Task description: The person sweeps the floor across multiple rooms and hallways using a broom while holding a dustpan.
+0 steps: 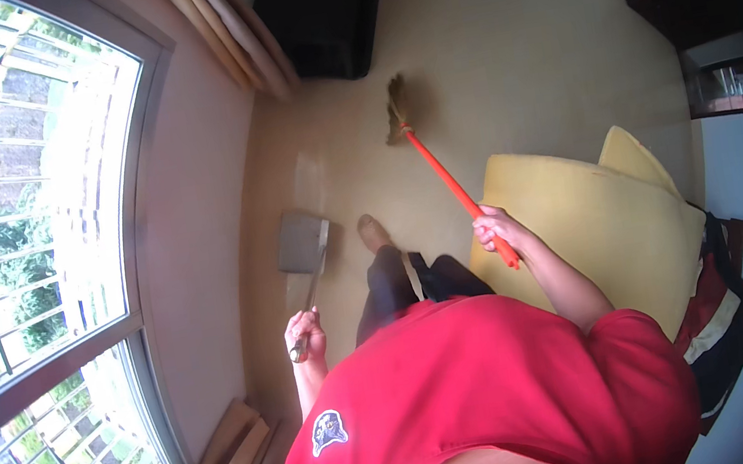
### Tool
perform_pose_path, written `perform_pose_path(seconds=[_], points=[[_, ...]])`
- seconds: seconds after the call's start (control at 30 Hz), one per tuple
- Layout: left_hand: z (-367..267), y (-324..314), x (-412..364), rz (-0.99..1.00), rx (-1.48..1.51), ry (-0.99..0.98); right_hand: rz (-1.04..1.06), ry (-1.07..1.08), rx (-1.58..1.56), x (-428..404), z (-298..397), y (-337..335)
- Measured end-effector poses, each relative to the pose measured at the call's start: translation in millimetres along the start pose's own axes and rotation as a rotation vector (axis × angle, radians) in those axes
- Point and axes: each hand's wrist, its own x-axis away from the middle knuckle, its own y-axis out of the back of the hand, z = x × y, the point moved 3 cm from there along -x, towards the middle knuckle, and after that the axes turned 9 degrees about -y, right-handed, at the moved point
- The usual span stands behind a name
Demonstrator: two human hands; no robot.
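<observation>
My left hand (306,332) is closed around the handle of a long-handled dustpan (301,242), whose grey pan is low at the floor beside my bare foot. In my right hand (495,229) is the upper part of an orange broom handle (442,171). The dark-bristled broom head (396,109) lies farther out, over the tan floor, below a black item of furniture. Whether the bristles touch the floor, I cannot tell.
A yellow foam mattress or cushion (580,229) is close on my right, with dark and red cloth (716,317) beside it. The black furniture (325,15) stands ahead near a curtain (241,35). A barred window (17,177) is in the left wall.
</observation>
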Motion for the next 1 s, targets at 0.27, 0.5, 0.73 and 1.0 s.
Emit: perform_pose_path(seconds=[0.27,0.5,0.73,1.0], points=[[12,-38,24,-0.134,0.082,-0.038,0.394,-0.08,0.114,-49,13,-86],[41,-49,13,-0.128,0.053,-0.062,0.37,-0.084,-0.044,-184,115,-140],[49,-60,20,-0.087,0.113,-0.099,0.548,-0.164,-0.58,-156,74,-66],[32,-66,-7,-0.046,0.166,-0.005,0.486,-0.139,-0.277,-34,53,-92]])
